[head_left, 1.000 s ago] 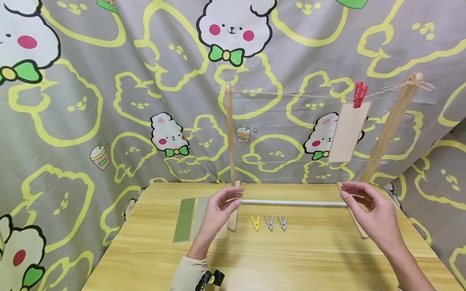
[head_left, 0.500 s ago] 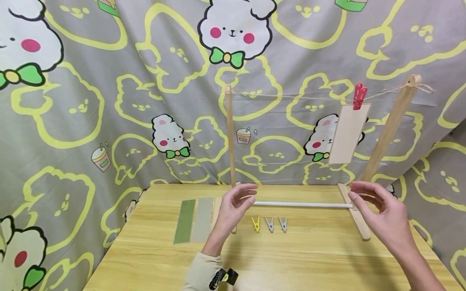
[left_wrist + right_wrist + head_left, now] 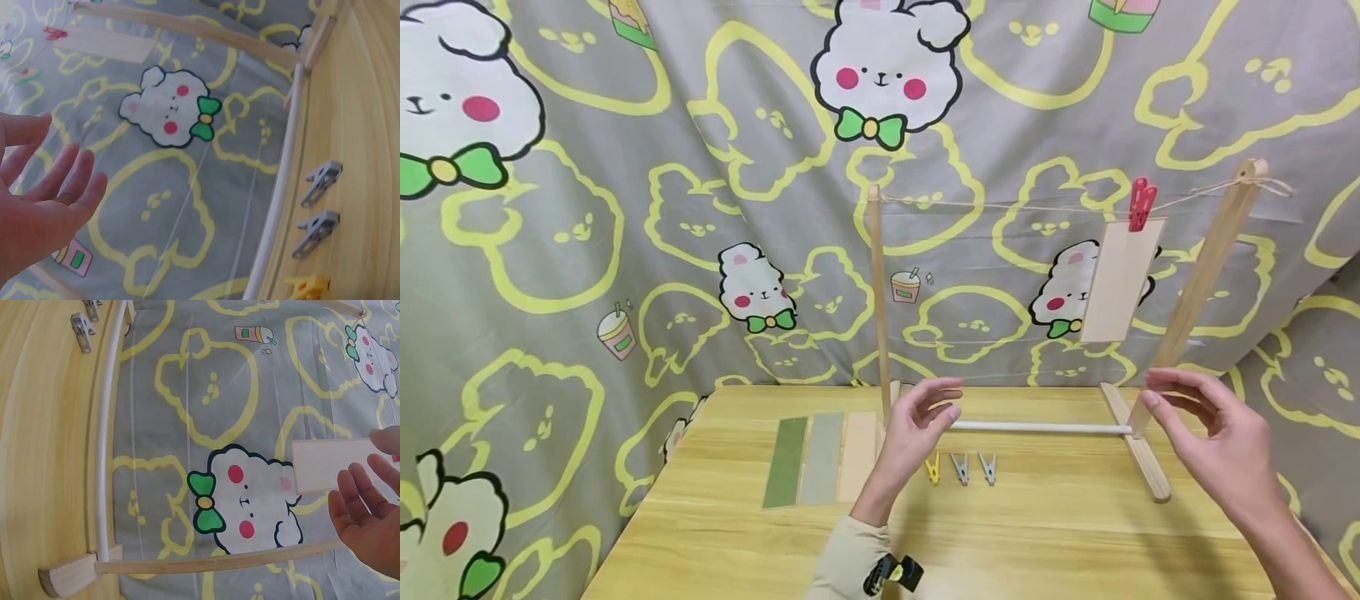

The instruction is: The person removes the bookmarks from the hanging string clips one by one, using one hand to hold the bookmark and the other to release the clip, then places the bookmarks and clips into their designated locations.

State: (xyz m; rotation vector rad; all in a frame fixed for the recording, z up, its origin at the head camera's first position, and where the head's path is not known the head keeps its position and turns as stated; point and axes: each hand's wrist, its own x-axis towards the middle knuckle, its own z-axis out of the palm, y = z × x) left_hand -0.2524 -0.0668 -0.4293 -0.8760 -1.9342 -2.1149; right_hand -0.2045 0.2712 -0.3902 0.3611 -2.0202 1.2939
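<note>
My left hand [image 3: 922, 425] hovers in front of the left post [image 3: 880, 292] of a wooden drying rack, fingers loosely bent around nothing. It overlaps the left end of the rack's white rod [image 3: 1037, 427] in the head view. Near the right post [image 3: 1206, 267] is my right hand [image 3: 1221, 437], likewise holding nothing, its thumb and fingers apart. A string [image 3: 1000, 204] runs between the post tops. From it hangs a cream card [image 3: 1120, 283], held by a red clothespin [image 3: 1141, 204]. In the right wrist view, my right hand's fingers [image 3: 359, 494] overlap that card.
On the table [image 3: 1000, 542], a yellow clothespin [image 3: 933, 469] and two grey clothespins [image 3: 961, 469] lie in a row before the rod. Green [image 3: 786, 462], grey [image 3: 822, 458] and cream [image 3: 857, 458] cards lie at the left. A patterned curtain [image 3: 805, 192] hangs behind.
My left hand has moved right, away from the left post and over the rod's end. My right hand has drifted a little right, off the rack's right foot. Both stay without a thing.
</note>
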